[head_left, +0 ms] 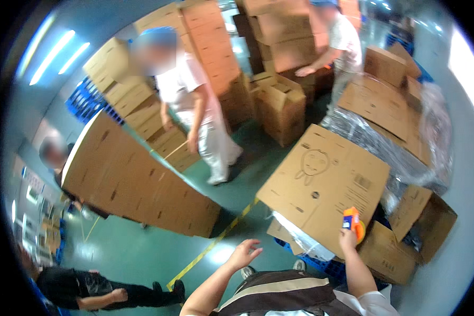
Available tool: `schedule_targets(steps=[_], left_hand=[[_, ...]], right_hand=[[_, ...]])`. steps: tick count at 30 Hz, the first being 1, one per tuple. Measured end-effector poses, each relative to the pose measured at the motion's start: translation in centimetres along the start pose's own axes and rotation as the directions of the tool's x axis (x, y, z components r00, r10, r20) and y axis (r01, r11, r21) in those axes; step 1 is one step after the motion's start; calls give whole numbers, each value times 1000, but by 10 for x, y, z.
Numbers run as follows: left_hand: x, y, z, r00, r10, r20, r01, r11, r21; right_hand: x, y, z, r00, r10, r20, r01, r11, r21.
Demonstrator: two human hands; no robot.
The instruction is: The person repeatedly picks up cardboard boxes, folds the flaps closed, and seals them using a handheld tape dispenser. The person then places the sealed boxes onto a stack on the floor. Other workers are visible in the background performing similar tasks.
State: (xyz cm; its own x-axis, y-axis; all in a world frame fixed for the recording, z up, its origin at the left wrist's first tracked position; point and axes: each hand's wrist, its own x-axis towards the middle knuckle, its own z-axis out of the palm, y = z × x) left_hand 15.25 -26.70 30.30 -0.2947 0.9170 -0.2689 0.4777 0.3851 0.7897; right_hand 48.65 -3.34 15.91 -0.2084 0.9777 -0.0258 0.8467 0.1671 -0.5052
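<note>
Out in front of me lies a big flat brown cardboard box [326, 179] with a drawn cartoon figure on its upper face. My right hand [347, 239] is wrapped round an orange tape gun [352, 217] with a yellow roll, over the box's near right part. Whether the tape gun touches the cardboard I cannot tell. My left hand [244, 254] hangs in the air above the green floor, left of the box's near corner, fingers apart and holding nothing. Clear plastic film [306, 239] shows under the box's near left edge.
An open carton [424, 221] and another box [387, 253] sit to the right. A blue pallet [321, 266] is beneath. Tall box stacks stand behind, one [137, 179] at left. Two people in white [181, 84] [345, 45] work beyond; people in dark clothes [89, 287] are left.
</note>
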Motion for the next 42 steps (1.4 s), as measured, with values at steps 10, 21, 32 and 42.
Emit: schedule_targets(steps=[10, 21, 32, 42], left_hand=[[108, -116, 32, 967, -150, 205, 46, 897, 440], [354, -228, 51, 921, -389, 6, 374, 888, 269], [392, -227, 35, 905, -423, 44, 365, 827, 427], [325, -92, -70, 983, -173, -68, 127, 890, -437]], right_hand=[[-25, 55, 31, 791, 612, 10, -608, 788, -100], [-28, 90, 51, 453, 891, 3, -867, 442, -229], [-36, 123, 63, 380, 925, 20, -923, 380, -62], [-40, 67, -112, 689, 724, -24, -675, 630, -385]])
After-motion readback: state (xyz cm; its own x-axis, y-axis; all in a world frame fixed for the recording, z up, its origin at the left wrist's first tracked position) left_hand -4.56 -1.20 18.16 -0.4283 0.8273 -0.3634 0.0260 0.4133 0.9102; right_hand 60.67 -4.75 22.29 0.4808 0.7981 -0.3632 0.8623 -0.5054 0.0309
